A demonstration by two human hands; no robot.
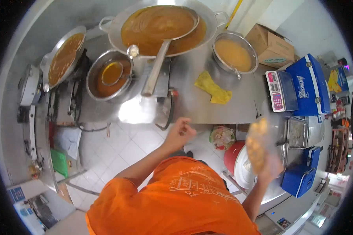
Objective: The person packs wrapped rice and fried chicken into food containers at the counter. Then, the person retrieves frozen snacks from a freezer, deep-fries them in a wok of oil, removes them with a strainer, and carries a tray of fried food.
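Note:
My right hand (pixel 272 167), smeared by motion, is closed on a bag of yellow-orange pieces (pixel 256 147). The bag is blurred, so what the pieces are cannot be made out. It hangs above a white round lid (pixel 245 168) on a red container (pixel 233 153). My left hand (pixel 181 133) is held in the air before the counter's front edge, its fingers loosely curled and apart, with nothing in them. Beyond it, a large wok (pixel 115 33) holds brown sauce, and a long-handled ladle (pixel 157 70) rests across the rim.
A steel bowl of brown liquid (pixel 94 92), a smaller wok (pixel 47 64) and a pot of tan liquid (pixel 233 55) stand on the steel counter (pixel 184 100). Also there are a yellow cloth (pixel 213 88), scale (pixel 281 92), cardboard box (pixel 268 47) and blue cooler (pixel 308 86).

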